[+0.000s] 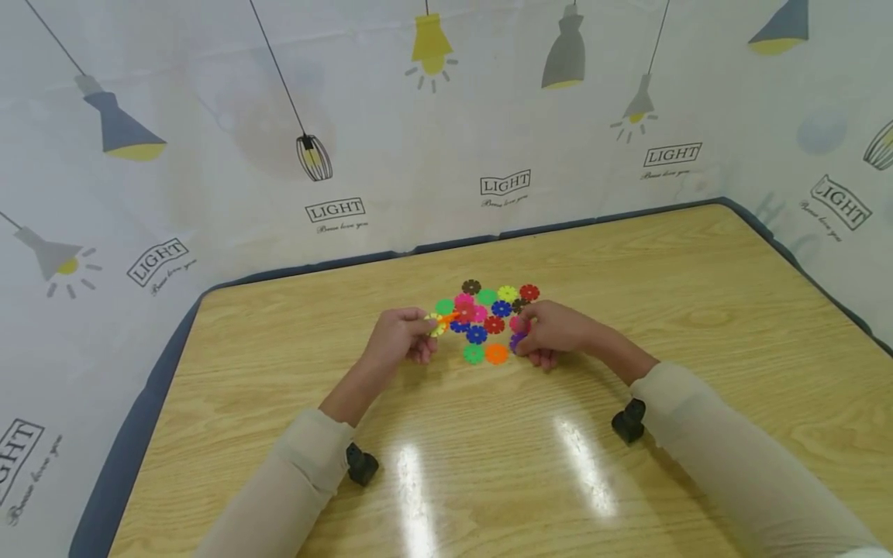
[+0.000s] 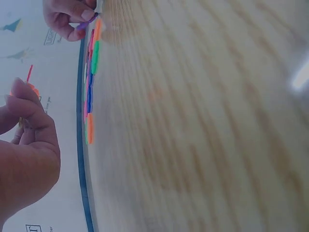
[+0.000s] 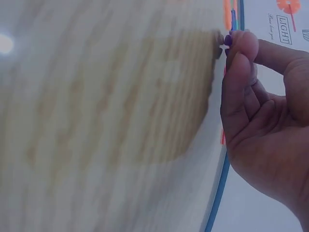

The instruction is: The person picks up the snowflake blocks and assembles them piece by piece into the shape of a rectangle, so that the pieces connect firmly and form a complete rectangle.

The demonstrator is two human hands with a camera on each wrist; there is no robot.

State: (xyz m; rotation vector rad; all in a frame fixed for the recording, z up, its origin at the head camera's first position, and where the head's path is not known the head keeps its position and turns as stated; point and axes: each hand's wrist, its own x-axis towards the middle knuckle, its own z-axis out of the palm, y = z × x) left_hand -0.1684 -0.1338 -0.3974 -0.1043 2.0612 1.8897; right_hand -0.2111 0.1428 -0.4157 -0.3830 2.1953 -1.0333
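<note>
My left hand (image 1: 401, 339) pinches a small chain of notched plastic discs above the table. A yellow disc (image 1: 436, 325) is at the fingertips, joined to an orange disc (image 3: 288, 6) and a red disc (image 1: 463, 311). At the right of the pile my right hand (image 1: 554, 333) pinches a purple notched disc (image 1: 516, 342) between thumb and finger, low at the tabletop. Fingers cover part of the purple disc. Between the hands lie several loose discs, among them a blue disc (image 1: 477, 335), a green disc (image 1: 474, 353) and an orange disc (image 2: 91, 128).
The discs lie on a wood-grain table (image 1: 488, 465). Behind it hangs a white backdrop (image 1: 418, 155) printed with lamps, beyond the table's dark edge. Farther back in the pile are a brown disc (image 1: 471, 287) and another yellow disc (image 1: 507, 294).
</note>
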